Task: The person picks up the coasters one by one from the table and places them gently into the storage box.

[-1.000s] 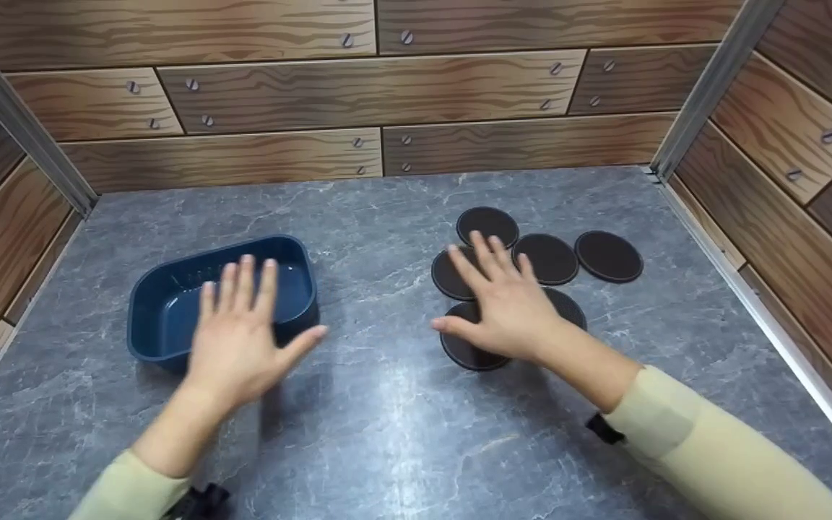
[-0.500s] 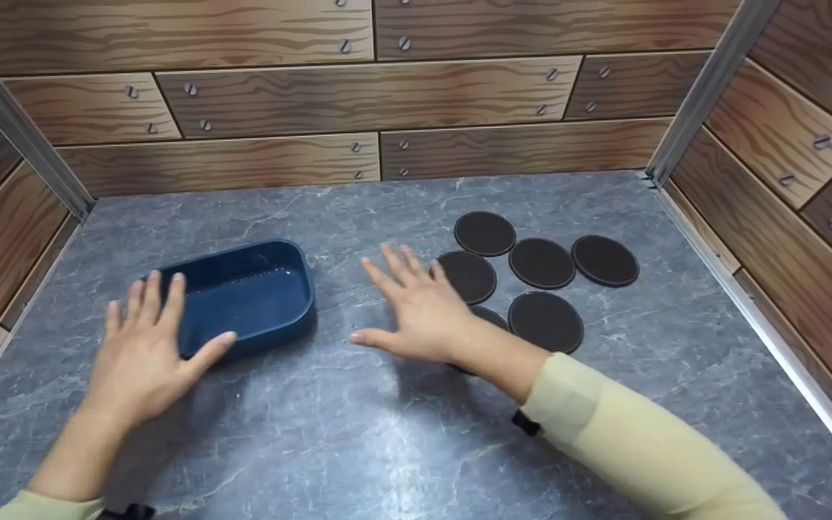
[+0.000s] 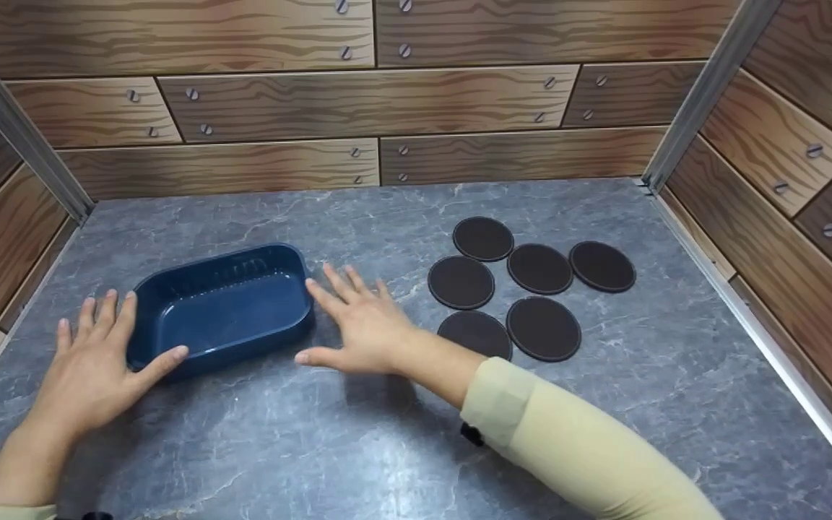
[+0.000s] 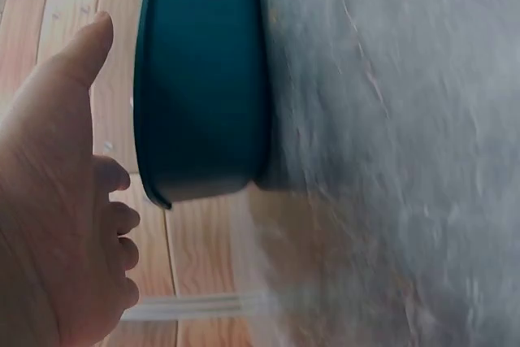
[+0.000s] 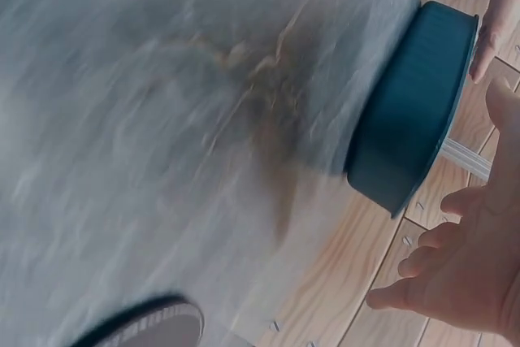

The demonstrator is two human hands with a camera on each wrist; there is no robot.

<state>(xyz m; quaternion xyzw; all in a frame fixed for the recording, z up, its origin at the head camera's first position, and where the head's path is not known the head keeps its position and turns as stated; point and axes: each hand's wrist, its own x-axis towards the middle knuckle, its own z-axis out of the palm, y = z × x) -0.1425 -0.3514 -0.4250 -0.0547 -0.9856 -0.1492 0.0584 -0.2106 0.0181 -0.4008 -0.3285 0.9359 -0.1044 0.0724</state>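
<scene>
A dark blue rectangular container with rounded corners stands on the left of the marbled tabletop, nothing inside it. My left hand is at its left end, fingers straight and spread, the thumb over the near rim. In the left wrist view a gap shows between that hand and the container wall. At the container's right end is my right hand, fingers extended and thumb out; the right wrist view shows this hand apart from the container. Neither hand holds anything.
Several dark brown round coasters with stitched edges lie flat on the right side of the table, some touching. Wood-patterned panels enclose the back and both sides, with metal strips along the edges.
My left hand has moved left from over the container to its left end. The right hand has travelled left from above the coasters to the container's right end. Container and coasters have stayed put.
</scene>
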